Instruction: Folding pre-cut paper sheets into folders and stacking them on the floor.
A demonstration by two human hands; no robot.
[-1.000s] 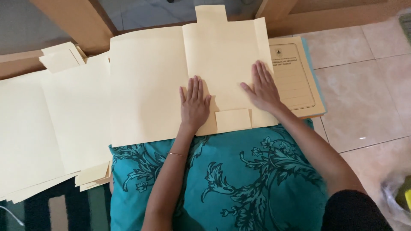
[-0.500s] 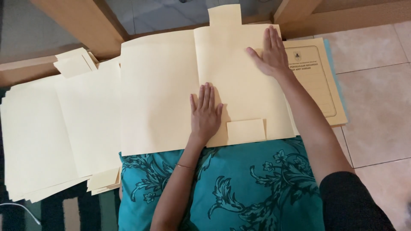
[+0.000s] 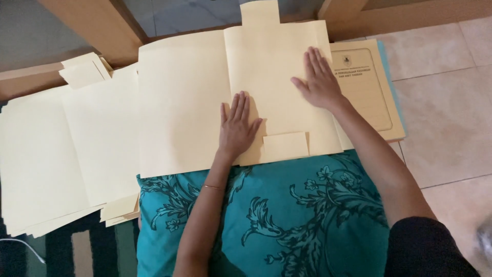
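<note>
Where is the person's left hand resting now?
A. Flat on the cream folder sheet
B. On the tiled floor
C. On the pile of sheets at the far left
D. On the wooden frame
A: the left hand lies flat, fingers together, on the cream folder sheet.

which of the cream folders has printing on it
The closed folder at far right, beside the right hand: it has a printed frame and emblem, the others are blank.
</note>
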